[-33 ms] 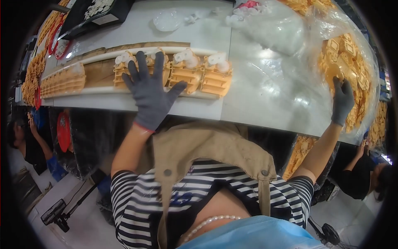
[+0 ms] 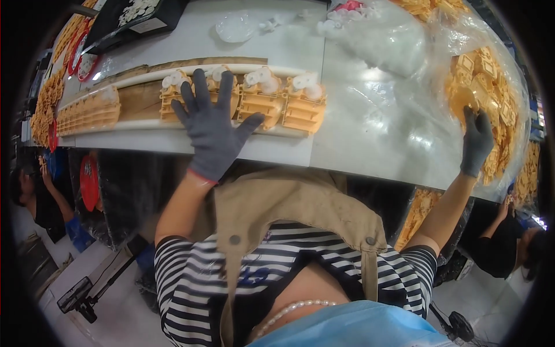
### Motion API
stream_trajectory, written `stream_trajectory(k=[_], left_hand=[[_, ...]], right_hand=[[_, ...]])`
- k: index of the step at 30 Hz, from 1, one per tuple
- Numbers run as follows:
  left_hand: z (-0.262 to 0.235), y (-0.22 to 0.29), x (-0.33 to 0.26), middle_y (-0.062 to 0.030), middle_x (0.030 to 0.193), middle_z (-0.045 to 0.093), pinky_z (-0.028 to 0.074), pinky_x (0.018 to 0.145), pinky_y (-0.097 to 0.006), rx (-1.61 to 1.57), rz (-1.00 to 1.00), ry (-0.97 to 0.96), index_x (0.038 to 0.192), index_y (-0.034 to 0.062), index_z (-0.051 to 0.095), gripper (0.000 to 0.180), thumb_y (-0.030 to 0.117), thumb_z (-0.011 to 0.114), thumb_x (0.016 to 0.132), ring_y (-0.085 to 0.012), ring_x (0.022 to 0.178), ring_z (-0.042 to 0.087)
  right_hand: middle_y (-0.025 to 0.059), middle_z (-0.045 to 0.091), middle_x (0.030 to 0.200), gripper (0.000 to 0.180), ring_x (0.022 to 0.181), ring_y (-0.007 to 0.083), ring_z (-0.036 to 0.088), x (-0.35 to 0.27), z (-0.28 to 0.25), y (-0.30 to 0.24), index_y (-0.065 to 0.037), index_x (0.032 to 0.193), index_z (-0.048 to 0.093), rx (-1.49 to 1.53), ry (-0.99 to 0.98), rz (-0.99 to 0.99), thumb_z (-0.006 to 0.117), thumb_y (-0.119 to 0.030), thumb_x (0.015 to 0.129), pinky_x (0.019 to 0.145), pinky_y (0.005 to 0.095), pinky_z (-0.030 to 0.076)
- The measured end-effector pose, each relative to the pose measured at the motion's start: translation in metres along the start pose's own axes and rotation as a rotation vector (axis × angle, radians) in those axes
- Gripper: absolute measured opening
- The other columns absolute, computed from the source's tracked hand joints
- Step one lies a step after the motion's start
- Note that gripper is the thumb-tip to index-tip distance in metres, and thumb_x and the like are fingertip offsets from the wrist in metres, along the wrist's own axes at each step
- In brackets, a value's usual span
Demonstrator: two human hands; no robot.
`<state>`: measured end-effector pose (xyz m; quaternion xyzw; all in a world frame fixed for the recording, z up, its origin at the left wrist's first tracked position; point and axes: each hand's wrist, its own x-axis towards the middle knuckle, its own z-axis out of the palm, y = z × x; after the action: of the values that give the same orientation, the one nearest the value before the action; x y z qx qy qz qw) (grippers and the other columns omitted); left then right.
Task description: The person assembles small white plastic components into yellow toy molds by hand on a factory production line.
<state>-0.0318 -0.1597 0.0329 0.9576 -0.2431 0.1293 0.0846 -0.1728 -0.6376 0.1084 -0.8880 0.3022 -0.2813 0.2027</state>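
My left hand [image 2: 215,133], in a dark grey glove, lies with fingers spread over a row of orange plastic housings. They sit side by side on a long rack with white rails [image 2: 281,132]. To the right of that hand, one ribbed housing [image 2: 303,113] carries white round pieces on top, and its neighbours look alike. Far to the right, my right hand [image 2: 478,144], gloved the same, has its fingertips closed on a rounded orange plastic part [image 2: 462,99]. It is at a clear plastic bag [image 2: 436,43] full of orange parts, and the part's exact shape is hard to make out.
At the back left stands a black tray [image 2: 110,32] of small white pieces. A clear dish [image 2: 234,27] and small white parts [image 2: 269,25] lie behind the rack. More orange housings [image 2: 89,110] fill the rack's left end. Other people [image 2: 46,196] sit at both sides.
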Motion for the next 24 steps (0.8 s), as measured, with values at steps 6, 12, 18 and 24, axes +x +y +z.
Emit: stream_trajectory(k=[6, 12, 18, 24], left_hand=[[0.001, 0.005, 0.007, -0.0144, 0.159, 0.017, -0.012, 0.110, -0.063, -0.117, 0.261, 0.015, 0.139, 0.0253, 0.052, 0.066, 0.065, 0.054, 0.086, -0.0408, 0.146, -0.001], [0.005, -0.003, 0.012, -0.0143, 0.151, 0.032, -0.011, 0.110, -0.063, -0.110, 0.316, -0.013, 0.132, 0.0254, 0.057, 0.059, 0.060, 0.059, 0.085, -0.0424, 0.142, 0.010], [0.010, -0.008, 0.009, -0.0148, 0.150, 0.032, -0.010, 0.109, -0.064, -0.149, 0.329, 0.031, 0.131, 0.0228, 0.058, 0.058, 0.059, 0.059, 0.086, -0.0426, 0.142, 0.011], [0.008, -0.009, 0.010, -0.0157, 0.151, 0.031, -0.011, 0.109, -0.064, -0.193, 0.328, 0.030, 0.129, 0.0207, 0.059, 0.056, 0.056, 0.060, 0.086, -0.0424, 0.143, 0.008]], right_hand=[[0.0004, 0.059, 0.076, 0.033, 0.064, 0.0064, 0.052, -0.075, 0.061, -0.102, -0.003, 0.117, 0.062, 0.755, -0.576, 0.338, 0.066, -0.022, 0.091, 0.054, 0.0194, 0.042], [0.0027, 0.060, 0.077, 0.042, 0.060, 0.0066, 0.054, -0.111, 0.097, -0.168, -0.003, 0.114, 0.056, 0.857, -0.940, 0.497, 0.074, -0.026, 0.084, 0.049, 0.0191, 0.041], [0.0029, 0.057, 0.076, 0.040, 0.061, 0.0074, 0.053, -0.109, 0.110, -0.185, -0.001, 0.108, 0.054, 0.812, -0.930, 0.568, 0.076, -0.022, 0.082, 0.052, 0.0219, 0.045], [0.0026, 0.058, 0.077, 0.039, 0.061, 0.0081, 0.054, -0.112, 0.128, -0.177, -0.002, 0.102, 0.053, 0.701, -0.865, 0.506, 0.076, -0.026, 0.081, 0.053, 0.0227, 0.046]])
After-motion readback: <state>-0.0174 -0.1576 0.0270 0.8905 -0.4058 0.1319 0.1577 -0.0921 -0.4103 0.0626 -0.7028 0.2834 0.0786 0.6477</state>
